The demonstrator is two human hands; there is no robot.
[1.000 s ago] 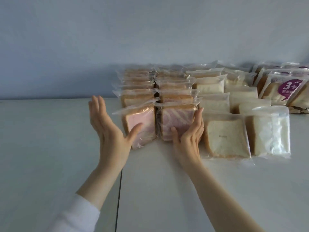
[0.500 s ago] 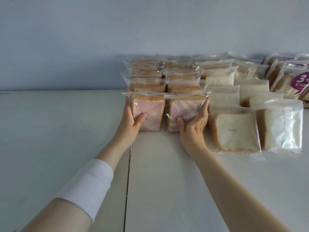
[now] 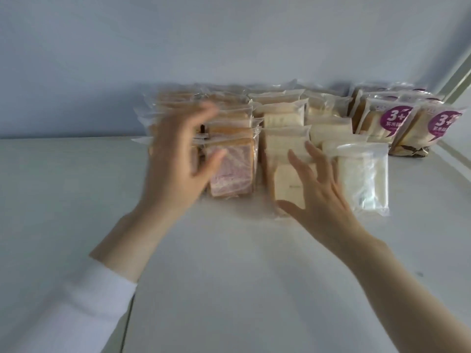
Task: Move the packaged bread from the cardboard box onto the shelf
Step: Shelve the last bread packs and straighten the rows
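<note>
Left hand (image 3: 175,169): fingers spread and loosely bent, blurred, holding nothing; raised in front of the leftmost row.
Right hand (image 3: 318,189): fingers splayed, holding nothing, over the front pale pack (image 3: 288,184); contact cannot be told.
Packaged bread (image 3: 280,115): rows on the shelf (image 3: 229,276) against the wall (image 3: 229,47); pink pack (image 3: 232,171) in front, between the hands.
Open room: bare shelf left of and before the rows.
Arms: both reach forward; white sleeve (image 3: 76,301) on the left.

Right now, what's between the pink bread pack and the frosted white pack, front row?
Head view: one pale toast pack, with the open right hand in front of it.
</note>
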